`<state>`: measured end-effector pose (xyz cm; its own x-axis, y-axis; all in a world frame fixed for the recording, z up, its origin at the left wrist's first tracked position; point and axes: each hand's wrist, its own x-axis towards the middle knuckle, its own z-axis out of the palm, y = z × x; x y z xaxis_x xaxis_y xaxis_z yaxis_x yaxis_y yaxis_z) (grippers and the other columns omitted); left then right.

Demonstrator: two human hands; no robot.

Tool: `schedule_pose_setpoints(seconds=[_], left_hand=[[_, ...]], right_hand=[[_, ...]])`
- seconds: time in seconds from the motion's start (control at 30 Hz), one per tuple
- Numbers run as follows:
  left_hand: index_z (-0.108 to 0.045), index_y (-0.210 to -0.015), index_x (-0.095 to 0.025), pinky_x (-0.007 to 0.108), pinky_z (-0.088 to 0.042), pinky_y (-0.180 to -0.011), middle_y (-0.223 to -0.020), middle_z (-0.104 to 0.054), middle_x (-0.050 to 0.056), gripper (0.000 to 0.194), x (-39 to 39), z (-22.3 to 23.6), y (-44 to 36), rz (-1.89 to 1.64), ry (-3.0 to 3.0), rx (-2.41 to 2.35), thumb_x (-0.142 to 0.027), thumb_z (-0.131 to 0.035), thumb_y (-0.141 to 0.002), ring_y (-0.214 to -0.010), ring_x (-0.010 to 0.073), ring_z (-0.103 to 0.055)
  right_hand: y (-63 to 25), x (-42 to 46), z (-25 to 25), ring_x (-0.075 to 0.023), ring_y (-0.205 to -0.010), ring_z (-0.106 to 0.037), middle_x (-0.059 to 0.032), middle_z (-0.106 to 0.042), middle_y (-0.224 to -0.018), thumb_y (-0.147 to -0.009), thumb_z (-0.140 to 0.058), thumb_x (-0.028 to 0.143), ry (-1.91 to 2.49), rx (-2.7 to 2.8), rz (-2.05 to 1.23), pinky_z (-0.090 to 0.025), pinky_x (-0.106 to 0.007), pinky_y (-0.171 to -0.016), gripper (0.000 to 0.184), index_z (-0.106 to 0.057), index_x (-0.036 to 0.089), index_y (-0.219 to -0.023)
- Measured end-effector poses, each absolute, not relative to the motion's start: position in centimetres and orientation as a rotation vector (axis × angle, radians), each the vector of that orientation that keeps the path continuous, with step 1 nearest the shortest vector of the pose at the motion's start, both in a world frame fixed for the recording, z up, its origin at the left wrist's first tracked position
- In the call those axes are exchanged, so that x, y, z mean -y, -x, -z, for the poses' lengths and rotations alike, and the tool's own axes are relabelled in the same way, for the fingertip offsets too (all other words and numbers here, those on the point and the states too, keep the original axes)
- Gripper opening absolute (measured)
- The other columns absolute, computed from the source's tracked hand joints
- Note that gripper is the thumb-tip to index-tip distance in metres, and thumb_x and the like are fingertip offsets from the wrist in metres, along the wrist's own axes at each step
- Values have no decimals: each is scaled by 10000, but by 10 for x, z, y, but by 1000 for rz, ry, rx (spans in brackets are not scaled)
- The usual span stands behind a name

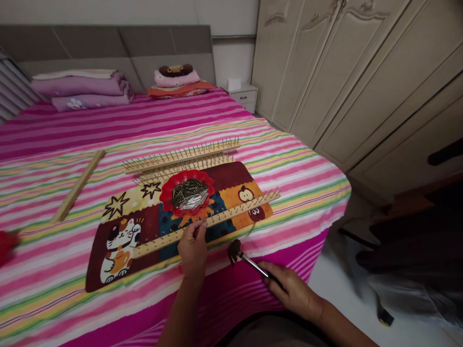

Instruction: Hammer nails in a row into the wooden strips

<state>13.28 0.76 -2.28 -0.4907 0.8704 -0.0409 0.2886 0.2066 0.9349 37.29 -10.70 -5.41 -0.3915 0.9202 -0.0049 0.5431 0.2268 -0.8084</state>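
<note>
A long wooden strip (226, 214) lies slantwise on a patterned mat, with nails standing up from its right part and small dark spots along its left part. My left hand (193, 246) is at the strip's middle, thumb and finger pinched around a nail that they mostly hide. My right hand (289, 289) grips the dark handle of a hammer (253, 264). The hammer's head is off the near side of the strip, apart from it. Just beyond my left hand is a red scalloped bowl (166, 195) holding many loose nails (191, 193).
Beyond the bowl lie nail-studded strips (181, 158). A plain wooden strip (79, 185) rests at the left on the striped bed cover (47, 260). The mat (96, 262) shows a cartoon cat. Folded bedding (87, 86) is at the headboard; a wardrobe (325, 62) stands right.
</note>
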Motion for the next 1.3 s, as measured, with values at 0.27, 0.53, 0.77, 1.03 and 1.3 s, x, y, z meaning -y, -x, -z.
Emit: schedule_pose_setpoints(seconds=[0.27,0.53,0.77,1.03,1.3], left_hand=[[-677,-785,-222,285,-454,-708,-762,-663,9,234,-7,27,-133,-1219,-1307,-1936,-411,-552,-725,-715,167,-590],[-653,-795,-211,303,-477,-781,-822,-667,43,197,-6,37,-133,-1277,-1582,-1897,-335,-500,-794,-811,182,-615],[-645,-839,-211,298,-484,-765,-809,-661,39,189,-5,42,-133,-1323,-1699,-1881,-305,-481,-836,-786,176,-616],[-634,-823,-210,299,-482,-761,-803,-651,38,184,-6,45,-132,-1330,-1705,-1906,-293,-471,-840,-791,177,-613],[-642,-857,-214,283,-486,-697,-796,-646,32,215,1,24,-125,-1277,-1674,-1929,-356,-483,-827,-722,167,-603]], right_hand=[[-368,107,43,-201,-824,-663,-79,-698,-962,-921,-449,275,1351,1819,-1138,-530,-303,-735,355,-578,188,-1240],[-330,89,-24,-71,-361,-391,74,-462,-555,-932,-426,412,1263,1336,-1500,-277,-163,-320,481,-448,194,-1360],[-310,61,-47,-81,-444,-371,66,-457,-563,-911,-437,301,1206,1581,-1275,-306,-200,-429,408,-520,182,-1293],[-320,75,-41,-87,-465,-387,53,-469,-598,-953,-387,303,1230,1629,-1298,-312,-197,-429,411,-492,182,-1331],[-368,102,9,-178,-832,-655,-68,-689,-977,-949,-405,242,1201,2009,-1075,-526,-286,-785,398,-514,240,-1333]])
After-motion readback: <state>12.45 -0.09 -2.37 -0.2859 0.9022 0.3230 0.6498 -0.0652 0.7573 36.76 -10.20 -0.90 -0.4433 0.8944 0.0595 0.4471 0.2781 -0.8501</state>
